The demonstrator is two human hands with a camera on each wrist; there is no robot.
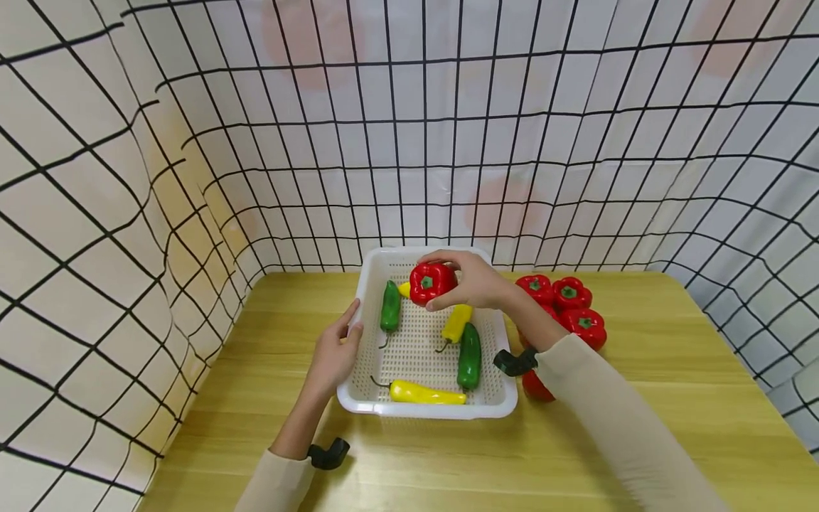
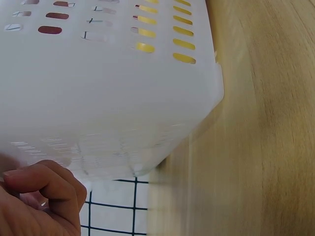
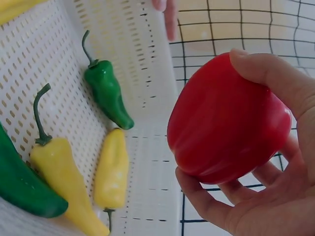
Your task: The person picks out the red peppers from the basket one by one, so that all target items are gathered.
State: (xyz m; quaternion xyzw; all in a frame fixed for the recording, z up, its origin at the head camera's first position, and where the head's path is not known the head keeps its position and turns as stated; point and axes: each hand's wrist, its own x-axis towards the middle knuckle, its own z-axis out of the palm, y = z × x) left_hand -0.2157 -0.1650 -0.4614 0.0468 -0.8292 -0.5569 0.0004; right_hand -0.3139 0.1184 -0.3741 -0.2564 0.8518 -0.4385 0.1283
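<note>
A red bell pepper (image 3: 229, 120) is held by my right hand (image 1: 476, 281), thumb on one side and fingers on the other, above the back of a white perforated basket (image 1: 348, 405). My left hand (image 1: 335, 352) grips the basket's left rim; in the left wrist view its curled fingers (image 2: 56, 187) lie by the basket wall. Inside the basket are a green pepper (image 1: 391, 307) at left, another green pepper (image 1: 470, 355) at right, and a yellow pepper (image 1: 425, 392) along the front. A second yellow pepper (image 1: 457, 323) lies near the right side, and a third (image 1: 404, 289) is partly hidden behind the held pepper.
Several red bell peppers (image 1: 571, 293) sit on the wooden table (image 1: 665, 370) right of the basket, partly covered by my right forearm. A black wire grid (image 1: 422, 128) with white sheeting behind it encloses the table at the back and sides.
</note>
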